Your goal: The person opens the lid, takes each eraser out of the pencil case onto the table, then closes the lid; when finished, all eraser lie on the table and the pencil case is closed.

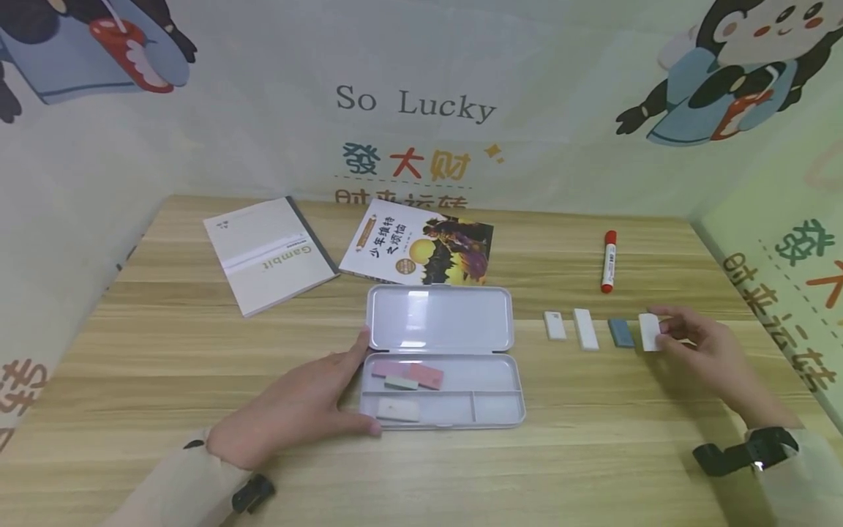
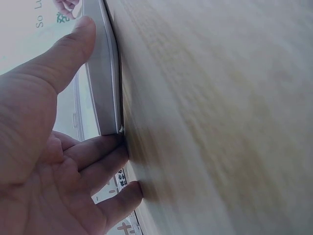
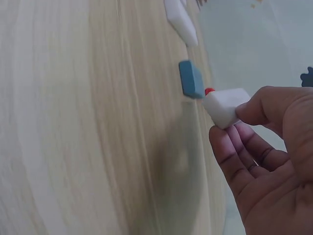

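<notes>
An opened pencil case [image 1: 440, 428] lies with its lid [image 1: 441, 318] folded back. Several erasers are inside: pink erasers [image 1: 428, 376] and a green eraser [image 1: 400, 382] in the long rear compartment, a white eraser [image 1: 398, 410] in the front left one. My left hand [image 1: 296, 399] holds the case's left end, thumb at the front corner and fingers near the hinge. Between thumb and fingers, my right hand [image 1: 707, 351] pinches a white eraser [image 3: 225, 107], which looks raised off the table in the right wrist view. To its left is a blue eraser [image 1: 621, 333].
Two more white erasers [image 1: 585, 329] [image 1: 555, 326] stand in the row beside the blue one. Behind them lies a red-capped marker [image 1: 609, 262]. A notebook [image 1: 266, 256] and an illustrated book [image 1: 418, 241] lie at the back, the book close behind the lid.
</notes>
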{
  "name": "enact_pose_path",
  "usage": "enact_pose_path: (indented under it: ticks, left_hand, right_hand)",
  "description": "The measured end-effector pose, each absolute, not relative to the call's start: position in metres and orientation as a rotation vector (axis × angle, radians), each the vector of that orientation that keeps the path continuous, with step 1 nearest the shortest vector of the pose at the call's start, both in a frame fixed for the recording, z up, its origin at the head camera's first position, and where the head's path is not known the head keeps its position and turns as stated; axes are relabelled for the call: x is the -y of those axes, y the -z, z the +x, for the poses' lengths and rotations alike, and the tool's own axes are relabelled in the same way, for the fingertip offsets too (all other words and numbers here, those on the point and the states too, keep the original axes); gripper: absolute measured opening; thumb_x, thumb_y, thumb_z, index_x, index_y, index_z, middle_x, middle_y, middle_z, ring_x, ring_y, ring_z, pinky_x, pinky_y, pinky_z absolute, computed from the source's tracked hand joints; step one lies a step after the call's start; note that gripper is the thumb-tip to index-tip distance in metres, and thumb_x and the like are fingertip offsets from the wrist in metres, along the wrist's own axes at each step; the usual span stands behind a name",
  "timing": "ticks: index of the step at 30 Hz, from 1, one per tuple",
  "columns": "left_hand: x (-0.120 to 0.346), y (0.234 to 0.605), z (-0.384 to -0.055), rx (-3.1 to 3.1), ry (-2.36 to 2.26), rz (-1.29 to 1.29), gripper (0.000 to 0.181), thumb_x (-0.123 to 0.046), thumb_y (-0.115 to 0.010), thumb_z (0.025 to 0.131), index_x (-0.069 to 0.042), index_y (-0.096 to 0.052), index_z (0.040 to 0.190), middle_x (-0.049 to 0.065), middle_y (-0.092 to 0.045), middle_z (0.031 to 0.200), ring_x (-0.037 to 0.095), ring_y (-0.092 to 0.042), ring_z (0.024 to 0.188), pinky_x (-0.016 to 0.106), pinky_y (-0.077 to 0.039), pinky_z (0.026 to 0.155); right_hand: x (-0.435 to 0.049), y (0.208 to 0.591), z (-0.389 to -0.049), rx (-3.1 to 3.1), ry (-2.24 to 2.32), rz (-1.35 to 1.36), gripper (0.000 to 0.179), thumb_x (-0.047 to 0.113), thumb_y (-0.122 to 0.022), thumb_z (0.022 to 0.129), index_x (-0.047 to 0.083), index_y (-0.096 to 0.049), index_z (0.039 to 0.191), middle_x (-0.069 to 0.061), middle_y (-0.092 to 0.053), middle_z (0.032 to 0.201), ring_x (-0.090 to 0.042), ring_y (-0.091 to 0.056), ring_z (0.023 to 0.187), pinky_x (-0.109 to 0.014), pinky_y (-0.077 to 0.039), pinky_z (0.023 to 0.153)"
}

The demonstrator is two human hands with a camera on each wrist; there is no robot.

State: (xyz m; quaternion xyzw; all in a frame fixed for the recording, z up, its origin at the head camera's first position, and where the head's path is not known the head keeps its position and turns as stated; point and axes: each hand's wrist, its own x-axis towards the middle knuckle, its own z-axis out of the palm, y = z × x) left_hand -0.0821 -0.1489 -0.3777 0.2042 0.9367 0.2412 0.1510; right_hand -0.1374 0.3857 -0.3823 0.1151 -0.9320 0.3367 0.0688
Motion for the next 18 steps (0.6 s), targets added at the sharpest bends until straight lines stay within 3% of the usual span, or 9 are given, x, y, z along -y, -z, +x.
enact_pose_path:
  ticks: [7, 11, 14, 18]
  left_hand:
    - [0.148, 0.377, -0.083, -2.689, -0.685, 0.577, 0.128, -0.068, -0.080, 0.079, -0.005, -0.013, 0.168, 0.028, -0.049, 0.158, 0.044, -0.056, 0.141, 0.058, -0.049, 0.115]
    - [0.147, 0.377, -0.083, -2.688, -0.689, 0.586, 0.128, -0.068, -0.080, 0.079, -0.005, -0.013, 0.168, 0.029, -0.050, 0.157, 0.045, -0.056, 0.140, 0.058, -0.050, 0.114]
    - [0.147, 0.377, -0.083, -2.686, -0.689, 0.589, 0.128, -0.067, -0.081, 0.079, -0.004, -0.013, 0.168, 0.029, -0.050, 0.157, 0.045, -0.057, 0.139, 0.058, -0.050, 0.114]
    - [0.148, 0.377, -0.082, -2.684, -0.696, 0.581, 0.128, -0.067, -0.081, 0.079, -0.004, -0.014, 0.168, 0.029, -0.049, 0.157, 0.045, -0.056, 0.140, 0.059, -0.049, 0.114]
  right_hand:
    - [-0.397, 0.387, -0.139, 2.873, -0.999, 0.214, 0.037, -0.005, -0.064, 0.097, -0.010, -0.059, 0.133, 0.030, -0.058, 0.092, 0.018, -0.053, 0.084, -0.009, -0.048, 0.065]
    - [-0.398, 0.388, -0.140, 2.917, -0.937, 0.151, 0.037, -0.003, -0.063, 0.099, -0.008, -0.059, 0.135, -0.003, -0.070, 0.098, 0.019, -0.050, 0.083, -0.011, -0.047, 0.062]
    - [-0.398, 0.389, -0.142, 2.947, -0.934, 0.127, 0.037, -0.002, -0.061, 0.101, -0.009, -0.057, 0.137, -0.030, -0.067, 0.109, 0.020, -0.048, 0.083, -0.010, -0.047, 0.063]
    - [-0.398, 0.389, -0.144, 2.984, -0.950, 0.103, 0.037, 0.000, -0.058, 0.103, -0.010, -0.056, 0.139, -0.036, -0.065, 0.117, 0.020, -0.048, 0.083, -0.010, -0.048, 0.063]
